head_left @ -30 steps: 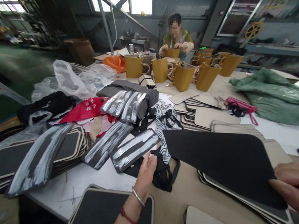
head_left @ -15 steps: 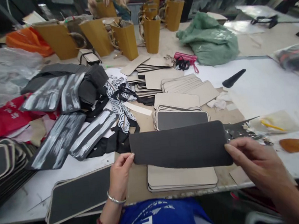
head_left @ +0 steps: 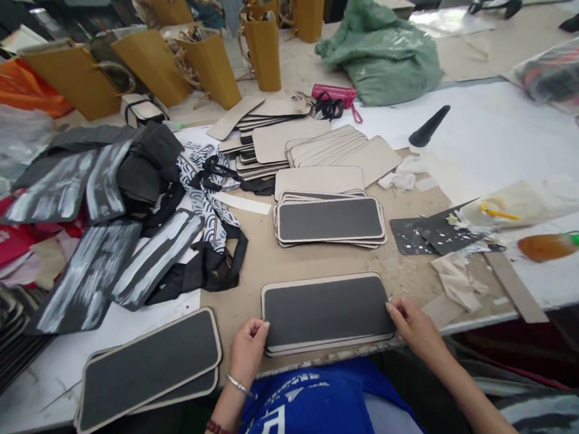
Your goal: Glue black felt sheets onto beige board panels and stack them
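Note:
A dark grey rectangular sheet (head_left: 327,311) lies over the top beige rounded panel (head_left: 319,281) of a small stack at the table's front edge. The beige rim shows around the sheet. My left hand (head_left: 249,346) pinches the sheet's left edge, and my right hand (head_left: 414,324) pinches its right edge near the corner. Just behind is a stack of beige panels with a dark panel (head_left: 330,220) on top. To the left, more dark-faced panels (head_left: 148,368) with beige rims overlap one another.
Dark strips smeared with white (head_left: 86,276) and patterned straps (head_left: 212,216) are heaped left. Beige panels (head_left: 291,141) spread behind. At right are a glue-spotted dark plate (head_left: 436,232), an amber bottle (head_left: 547,247) and a black tapered tool (head_left: 430,126). Mustard boxes (head_left: 261,52) stand at the back, near another person's hands.
Both hands have lowered the dark sheet from above the stack onto the beige panel. The view has shifted slightly, so the table's contents appear higher and further left.

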Demonstrator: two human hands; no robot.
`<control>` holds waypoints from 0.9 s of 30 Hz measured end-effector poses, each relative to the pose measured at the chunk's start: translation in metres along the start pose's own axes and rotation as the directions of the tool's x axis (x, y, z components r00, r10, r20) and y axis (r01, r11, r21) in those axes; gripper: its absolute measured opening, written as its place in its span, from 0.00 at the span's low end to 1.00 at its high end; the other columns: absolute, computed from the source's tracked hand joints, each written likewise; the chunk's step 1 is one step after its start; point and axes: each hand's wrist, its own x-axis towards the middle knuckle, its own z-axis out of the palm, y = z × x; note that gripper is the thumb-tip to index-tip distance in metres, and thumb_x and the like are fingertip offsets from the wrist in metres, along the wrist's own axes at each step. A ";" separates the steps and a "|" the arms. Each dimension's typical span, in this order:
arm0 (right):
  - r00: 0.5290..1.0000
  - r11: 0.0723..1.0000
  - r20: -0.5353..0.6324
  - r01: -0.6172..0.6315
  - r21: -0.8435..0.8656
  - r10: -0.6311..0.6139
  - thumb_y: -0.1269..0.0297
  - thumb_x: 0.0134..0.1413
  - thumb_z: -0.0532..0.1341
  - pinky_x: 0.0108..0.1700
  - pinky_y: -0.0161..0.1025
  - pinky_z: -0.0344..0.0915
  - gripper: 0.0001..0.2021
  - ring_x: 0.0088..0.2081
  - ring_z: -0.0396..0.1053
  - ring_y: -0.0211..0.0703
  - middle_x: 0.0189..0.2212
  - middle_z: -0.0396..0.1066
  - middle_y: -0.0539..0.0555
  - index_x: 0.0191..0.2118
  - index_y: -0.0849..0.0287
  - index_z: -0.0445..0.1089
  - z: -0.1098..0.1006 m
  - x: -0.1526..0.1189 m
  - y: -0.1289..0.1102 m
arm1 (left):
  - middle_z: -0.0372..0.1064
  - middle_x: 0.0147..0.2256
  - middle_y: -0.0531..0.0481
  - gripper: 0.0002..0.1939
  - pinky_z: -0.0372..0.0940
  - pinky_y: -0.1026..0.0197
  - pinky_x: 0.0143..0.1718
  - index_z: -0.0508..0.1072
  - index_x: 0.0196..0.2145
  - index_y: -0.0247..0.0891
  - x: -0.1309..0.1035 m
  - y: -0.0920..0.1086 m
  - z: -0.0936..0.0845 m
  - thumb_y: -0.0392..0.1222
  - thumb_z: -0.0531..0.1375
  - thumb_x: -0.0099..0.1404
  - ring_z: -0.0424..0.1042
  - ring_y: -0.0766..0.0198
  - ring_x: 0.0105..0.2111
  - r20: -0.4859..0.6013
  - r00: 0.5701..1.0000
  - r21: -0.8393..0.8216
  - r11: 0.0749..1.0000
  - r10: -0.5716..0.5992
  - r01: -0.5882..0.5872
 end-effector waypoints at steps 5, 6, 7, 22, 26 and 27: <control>1.000 1.000 0.016 0.009 -0.026 -0.009 0.52 0.53 0.47 0.29 0.39 0.57 0.14 0.24 0.61 0.42 0.20 0.61 0.50 0.24 0.54 0.55 0.007 0.003 0.006 | 0.60 0.16 0.55 0.18 0.57 0.62 0.24 0.64 0.18 0.39 0.002 -0.011 0.006 0.59 0.54 0.46 0.60 0.65 0.20 -0.033 0.999 0.074 0.996 0.043 -0.040; 1.000 0.999 0.017 0.008 -0.033 -0.008 0.52 0.53 0.47 0.29 0.39 0.57 0.13 0.24 0.61 0.42 0.20 0.61 0.50 0.25 0.54 0.55 0.008 0.004 0.006 | 0.60 0.16 0.55 0.18 0.57 0.62 0.24 0.64 0.18 0.39 0.002 -0.012 0.007 0.59 0.54 0.46 0.61 0.64 0.20 -0.039 0.998 0.094 0.994 0.053 -0.049; 1.000 0.999 0.014 0.007 -0.042 -0.006 0.52 0.53 0.46 0.29 0.39 0.57 0.13 0.24 0.61 0.43 0.21 0.61 0.50 0.25 0.54 0.55 0.009 0.004 0.007 | 0.61 0.16 0.54 0.18 0.57 0.62 0.24 0.64 0.18 0.39 0.002 -0.013 0.008 0.58 0.53 0.47 0.61 0.64 0.20 -0.047 0.997 0.111 0.992 0.061 -0.056; 0.999 0.992 0.014 0.054 -0.115 -0.052 0.51 0.49 0.46 0.27 0.40 0.56 0.13 0.21 0.61 0.43 0.18 0.61 0.51 0.23 0.53 0.53 0.014 0.013 0.012 | 0.64 0.18 0.53 0.12 0.56 0.62 0.26 0.64 0.19 0.40 -0.004 -0.012 0.016 0.49 0.52 0.53 0.64 0.63 0.22 -0.167 0.980 0.207 0.976 0.111 -0.075; 0.998 0.991 0.025 0.063 -0.120 -0.060 0.50 0.48 0.45 0.27 0.42 0.57 0.13 0.22 0.62 0.46 0.19 0.62 0.52 0.23 0.52 0.53 0.016 0.015 0.015 | 0.65 0.18 0.53 0.11 0.57 0.63 0.27 0.64 0.19 0.39 -0.003 -0.013 0.017 0.47 0.53 0.53 0.64 0.63 0.23 -0.204 0.974 0.181 0.982 0.095 -0.058; 0.998 0.991 0.028 0.063 -0.121 -0.060 0.50 0.48 0.45 0.27 0.42 0.57 0.13 0.22 0.62 0.46 0.19 0.62 0.52 0.23 0.52 0.53 0.016 0.015 0.015 | 0.65 0.19 0.53 0.11 0.57 0.63 0.27 0.65 0.19 0.39 -0.003 -0.013 0.017 0.46 0.53 0.53 0.64 0.63 0.23 -0.212 0.973 0.177 0.983 0.092 -0.054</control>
